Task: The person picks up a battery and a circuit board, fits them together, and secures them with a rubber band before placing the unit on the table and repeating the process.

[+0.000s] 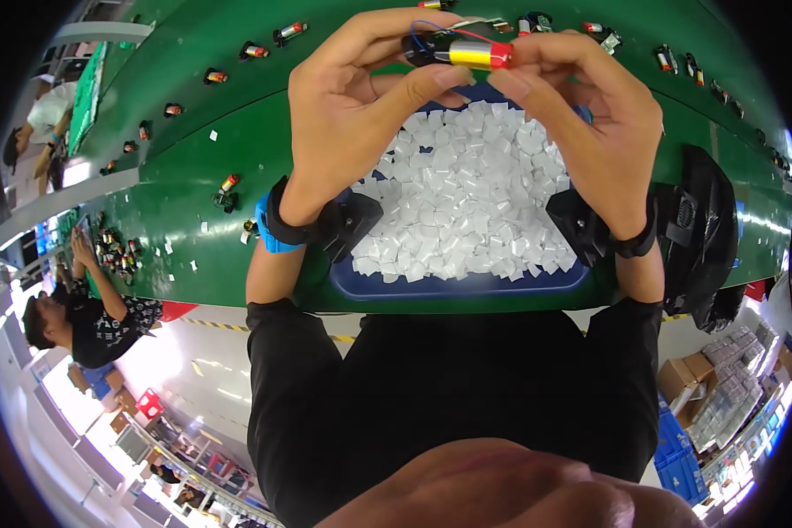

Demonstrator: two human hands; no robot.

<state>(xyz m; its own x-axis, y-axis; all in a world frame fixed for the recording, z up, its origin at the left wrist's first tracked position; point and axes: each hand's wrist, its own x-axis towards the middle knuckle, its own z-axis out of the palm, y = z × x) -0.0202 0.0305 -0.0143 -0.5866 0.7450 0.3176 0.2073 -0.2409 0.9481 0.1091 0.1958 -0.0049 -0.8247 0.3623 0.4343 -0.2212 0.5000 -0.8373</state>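
Both of my hands are raised over the far side of a blue tray (466, 289). Between them is a small cylindrical battery (475, 55) with a silver, yellow and red wrap. Thin red and blue wires run from it to a dark round part (420, 51) at its left end. My left hand (348, 110) is closed around the dark part and the battery's left side. At the red end, my right hand (594, 114) pinches with thumb and fingers. Beneath the hands, the tray is heaped with small white square pieces (475, 194).
Similar battery assemblies (253, 52) lie along the green bench (176, 238), with a pile (119, 251) at the left. A black plastic bag (708, 220) sits to the right of the tray. At the left, a co-worker (88, 317) reaches over the bench. Blue crates (678, 453) stand at lower right.
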